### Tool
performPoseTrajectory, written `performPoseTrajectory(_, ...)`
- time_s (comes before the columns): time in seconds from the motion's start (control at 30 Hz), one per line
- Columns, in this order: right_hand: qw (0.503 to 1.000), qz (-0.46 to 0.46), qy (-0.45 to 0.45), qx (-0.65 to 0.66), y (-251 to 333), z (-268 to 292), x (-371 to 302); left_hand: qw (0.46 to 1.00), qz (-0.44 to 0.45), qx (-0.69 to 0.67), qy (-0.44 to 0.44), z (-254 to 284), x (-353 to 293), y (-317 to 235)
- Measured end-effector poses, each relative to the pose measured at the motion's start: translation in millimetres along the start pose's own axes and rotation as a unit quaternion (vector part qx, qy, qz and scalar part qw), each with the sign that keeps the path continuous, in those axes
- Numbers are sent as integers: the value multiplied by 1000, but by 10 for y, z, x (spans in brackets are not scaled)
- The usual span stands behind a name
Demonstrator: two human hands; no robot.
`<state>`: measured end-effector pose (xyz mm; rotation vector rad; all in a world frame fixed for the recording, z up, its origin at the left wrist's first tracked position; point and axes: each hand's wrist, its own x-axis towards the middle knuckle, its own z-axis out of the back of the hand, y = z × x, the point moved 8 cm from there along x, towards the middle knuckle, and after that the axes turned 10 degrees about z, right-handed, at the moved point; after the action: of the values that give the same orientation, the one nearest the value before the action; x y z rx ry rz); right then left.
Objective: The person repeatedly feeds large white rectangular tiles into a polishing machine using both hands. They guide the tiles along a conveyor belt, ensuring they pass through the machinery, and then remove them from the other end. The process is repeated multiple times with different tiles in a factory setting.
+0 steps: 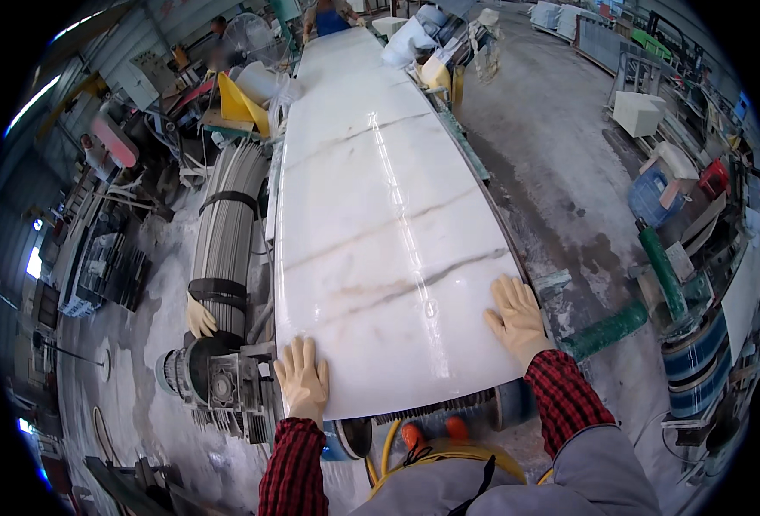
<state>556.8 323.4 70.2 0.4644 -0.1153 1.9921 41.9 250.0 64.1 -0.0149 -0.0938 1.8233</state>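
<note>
Stone slab (371, 232) running from near to far, with the left hand (302, 378) on its near left corner and the right hand (517, 320) on its near right edge. Left of slab: gearmotor (199, 376), near; fan (251, 39), far. Right: drum (652, 196). Far end: co-worker (331, 19).

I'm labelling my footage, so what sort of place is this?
Probably a stone-processing workshop: a long, glossy, veined white slab runs down the middle, with a motor beside it and a large fan farther back.

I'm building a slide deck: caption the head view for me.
Gloved left hand and gloved right hand at opposite edges of a glossy, veined white slab.
</note>
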Motion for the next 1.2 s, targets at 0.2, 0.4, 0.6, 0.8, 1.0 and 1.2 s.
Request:
performPoseTrajectory(0.2,996,-51,73,1,-307,-377,310,1000,14,0,2,-21,34,17)
performPoseTrajectory(0.4,997,-37,62,-9,-441,-456,675,1000,5,-9,2,50,-4,-20)
performPoseTrajectory(0.6,997,-52,52,-1,-535,-529,753,1000,-3,-15,-11,100,-21,-46)
performPoseTrajectory(0.8,990,-105,91,-7,-88,-558,352,999,-6,-17,-31,56,-42,-37)
performPoseTrajectory(1.0,990,-100,93,42,1118,-622,82,994,-47,-55,-76,170,-82,-59)
performPoseTrajectory(1.2,991,54,87,84,2222,-735,361,985,-79,-90,-121,283,-176,-50)
